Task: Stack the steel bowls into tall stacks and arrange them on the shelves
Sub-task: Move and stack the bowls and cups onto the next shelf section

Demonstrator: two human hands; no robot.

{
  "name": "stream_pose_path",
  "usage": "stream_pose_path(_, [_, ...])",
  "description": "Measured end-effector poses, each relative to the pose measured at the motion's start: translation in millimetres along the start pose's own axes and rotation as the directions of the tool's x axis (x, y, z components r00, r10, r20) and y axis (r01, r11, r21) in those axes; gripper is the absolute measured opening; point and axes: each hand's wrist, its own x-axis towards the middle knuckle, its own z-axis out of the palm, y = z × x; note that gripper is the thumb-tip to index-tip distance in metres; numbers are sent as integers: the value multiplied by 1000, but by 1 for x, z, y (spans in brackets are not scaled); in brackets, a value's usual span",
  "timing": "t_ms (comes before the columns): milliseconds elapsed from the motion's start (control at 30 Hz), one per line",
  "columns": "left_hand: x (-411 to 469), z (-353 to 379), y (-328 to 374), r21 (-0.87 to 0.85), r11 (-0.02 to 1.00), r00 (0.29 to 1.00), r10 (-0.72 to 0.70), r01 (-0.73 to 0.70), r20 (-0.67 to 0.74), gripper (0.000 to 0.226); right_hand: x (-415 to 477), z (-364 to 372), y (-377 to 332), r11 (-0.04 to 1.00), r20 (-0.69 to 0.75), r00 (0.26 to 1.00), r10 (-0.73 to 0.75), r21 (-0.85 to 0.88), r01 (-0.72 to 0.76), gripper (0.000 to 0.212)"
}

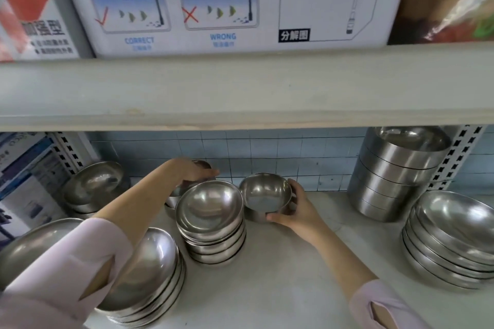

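Steel bowls stand in stacks on a pale shelf. My right hand grips a small steel bowl at its right side; the bowl tilts slightly toward me near the tiled back wall. My left hand reaches to the back and rests on a small bowl stack, partly hidden behind a middle stack of several bowls. Whether the left hand grips or only touches is unclear.
More bowl stacks: front left, far left, a tall straight-sided stack at back right, wide bowls at right. A large dish lies at the left edge. The upper shelf board overhangs closely, carrying boxes.
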Motion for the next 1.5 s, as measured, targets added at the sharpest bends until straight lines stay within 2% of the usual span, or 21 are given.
stream_pose_path(100, [1, 1, 0, -81, 997, 1000, 3, -5, -25, 48, -2, -1, -1, 1000, -38, 999, -23, -4, 23, 97])
stream_pose_path(167, [0, 1, 1, -103, 995, 996, -18, 9, -88, 44, -5, -6, 2, 1000, -58, 998, -29, 7, 29, 92])
stream_pose_path(233, [-4, 3, -3, -114, 993, 992, -20, 6, -125, 53, -13, -13, 3, 999, -82, 996, -24, 23, 26, 87])
stream_pose_path(333, [4, 3, -14, -161, 987, 971, -58, 20, -232, 114, -28, -26, 7, 998, -118, 993, -20, 56, 27, 78])
stream_pose_path(500, [-17, -14, -11, -161, 986, 903, -38, -35, -429, 136, -64, -47, 11, 996, -128, 992, 6, 86, 5, 88])
stream_pose_path(667, [-66, -15, 3, -162, 964, 791, 70, -210, -608, 108, -109, -57, 12, 998, -128, 991, 23, 60, -16, 86])
stream_pose_path(767, [-90, -8, 16, -28, 949, 725, 221, -314, -652, 107, -133, -56, 12, 999, -152, 988, 18, 35, -12, 87])
stream_pose_path(867, [-119, 15, 36, 94, 902, 693, 388, -422, -607, 105, -151, -51, 11, 1000, -163, 987, 4, 3, -3, 87])
stream_pose_path(1000, [-160, 61, 60, 97, 775, 702, 612, -624, -364, 107, -167, -45, 14, 1000, -158, 987, -23, 4, 24, 93])
stream_pose_path(1100, [-174, 91, 76, 127, 731, 693, 678, -671, -243, 115, -174, -40, 17, 999, -155, 988, -26, 19, 29, 100])
stream_pose_path(1167, [-172, 104, 85, 212, 708, 671, 706, -673, -226, 115, -177, -36, 19, 1000, -155, 988, -14, 9, 16, 123])
stream_pose_path(1233, [-165, 112, 92, 259, 705, 677, 708, -660, -200, 113, -176, -36, 22, 1000, -159, 987, -13, 2, 13, 134])
stream_pose_path(1300, [-162, 117, 97, 271, 711, 694, 699, -649, -172, 111, -176, -35, 23, 1000, -160, 987, -22, -9, 21, 126])
stream_pose_path(1400, [-165, 126, 108, 287, 695, 684, 713, -659, -155, 106, -176, -35, 25, 998, -184, 981, -55, -46, 47, 101])
stream_pose_path(1500, [-169, 135, 115, 251, 701, 688, 710, -668, -151, 103, -175, -34, 29, 997, -205, 976, -75, -44, 68, 95])
